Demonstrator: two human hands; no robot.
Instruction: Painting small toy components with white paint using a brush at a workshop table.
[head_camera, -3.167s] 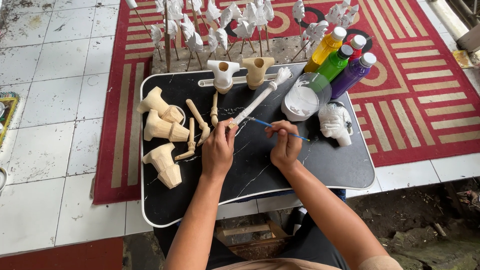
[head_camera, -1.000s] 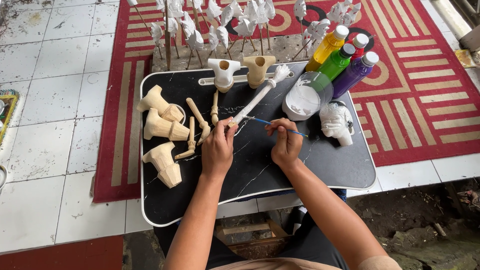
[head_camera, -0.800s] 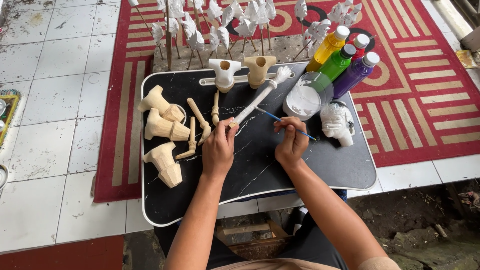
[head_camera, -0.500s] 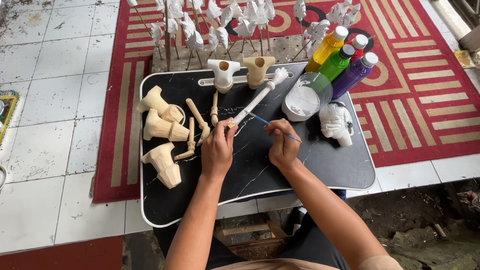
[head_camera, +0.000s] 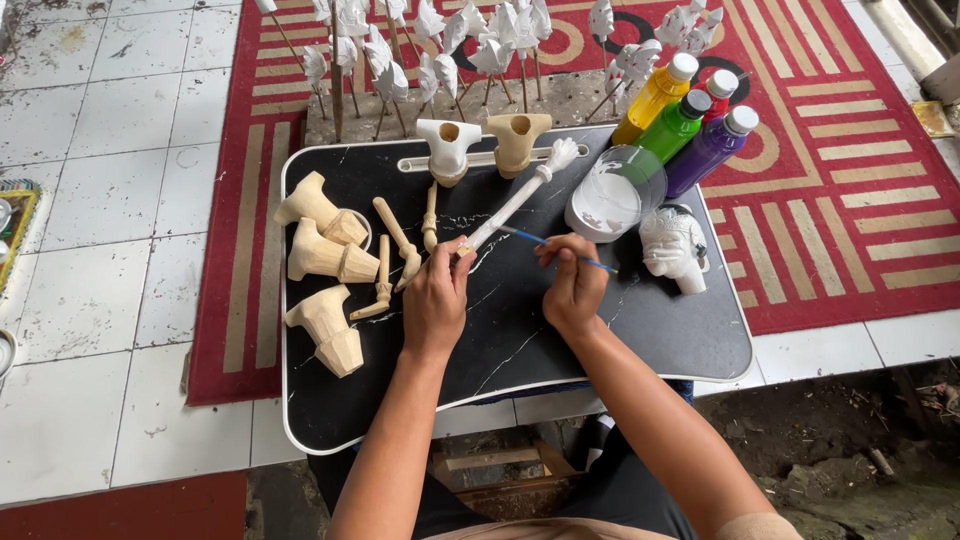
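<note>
While my left hand (head_camera: 436, 300) grips the white-painted wooden arm (head_camera: 515, 198) steady, my right fingers (head_camera: 560, 262) pinch a blue brush (head_camera: 556, 248) against it.

My left hand (head_camera: 437, 300) covers the lower end of the white-painted stick (head_camera: 515, 198). My right hand (head_camera: 573, 285) hides the brush (head_camera: 556, 245) grip. The painted figures (head_camera: 470, 30) are cut off by the top edge.

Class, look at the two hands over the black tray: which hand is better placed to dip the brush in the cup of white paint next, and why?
Probably the right hand. It already holds the blue paintbrush, and the cup of white paint stands just beyond it. The left hand is occupied gripping the white-painted wooden arm piece, farther from the cup.
</note>
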